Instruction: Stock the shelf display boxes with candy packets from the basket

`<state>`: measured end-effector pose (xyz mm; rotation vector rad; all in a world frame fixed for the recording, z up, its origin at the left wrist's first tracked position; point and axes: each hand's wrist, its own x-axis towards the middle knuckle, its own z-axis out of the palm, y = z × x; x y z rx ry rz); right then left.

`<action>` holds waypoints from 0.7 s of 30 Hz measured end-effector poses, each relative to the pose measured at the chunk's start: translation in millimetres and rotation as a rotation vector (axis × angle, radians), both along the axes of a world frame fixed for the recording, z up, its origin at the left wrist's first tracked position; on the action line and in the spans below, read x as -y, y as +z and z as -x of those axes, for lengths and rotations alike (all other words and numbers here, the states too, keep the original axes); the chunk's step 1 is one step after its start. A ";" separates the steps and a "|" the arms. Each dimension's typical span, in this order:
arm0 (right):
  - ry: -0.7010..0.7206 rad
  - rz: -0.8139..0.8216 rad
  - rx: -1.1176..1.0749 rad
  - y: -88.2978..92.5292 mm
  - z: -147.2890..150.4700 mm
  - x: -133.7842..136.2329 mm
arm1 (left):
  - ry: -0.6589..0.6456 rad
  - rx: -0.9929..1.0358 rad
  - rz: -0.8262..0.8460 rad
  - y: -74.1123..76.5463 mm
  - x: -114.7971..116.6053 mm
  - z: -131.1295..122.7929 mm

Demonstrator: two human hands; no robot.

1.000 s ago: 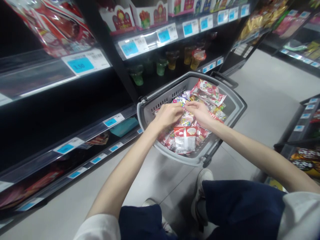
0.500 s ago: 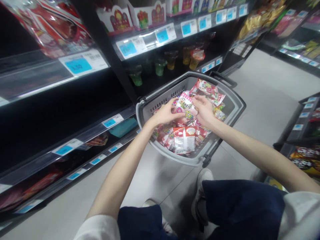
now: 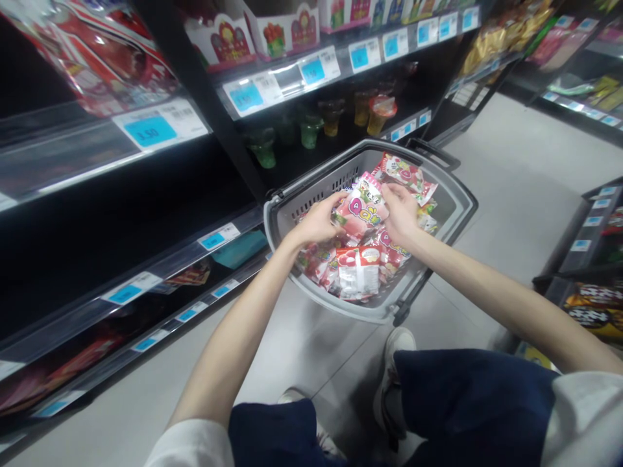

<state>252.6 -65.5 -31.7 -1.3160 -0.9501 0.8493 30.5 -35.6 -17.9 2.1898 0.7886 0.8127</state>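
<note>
A grey shopping basket (image 3: 452, 214) stands on the floor, filled with several red and pink snack packets (image 3: 357, 272). Both my hands reach into it. My left hand (image 3: 316, 224) grips the lower left edge of a pink snack packet (image 3: 363, 209), and my right hand (image 3: 402, 211) grips its upper right edge. The packet is lifted a little above the pile, its front facing me.
Dark shelves with blue price tags (image 3: 148, 130) run along my left; jelly cups (image 3: 311, 130) stand on one behind the basket. More stocked shelves (image 3: 591, 311) are at right. Grey floor (image 3: 511, 155) stretches beyond. My knees and shoe (image 3: 396, 353) are below.
Both hands have pulled the pink packet up out of the pile and turned its front into view. The basket has stayed where it was.
</note>
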 end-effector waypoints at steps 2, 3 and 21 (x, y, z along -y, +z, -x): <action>-0.021 -0.009 0.056 1.3 1.6 0.2 | -0.004 0.057 0.033 4.3 1.2 0.0; -0.051 -0.029 0.071 2.4 2.3 0.8 | -0.014 0.086 0.061 5.8 1.8 -0.2; -0.237 -0.156 0.305 17.2 5.7 8.9 | 0.126 0.575 -0.002 11.0 6.9 -16.2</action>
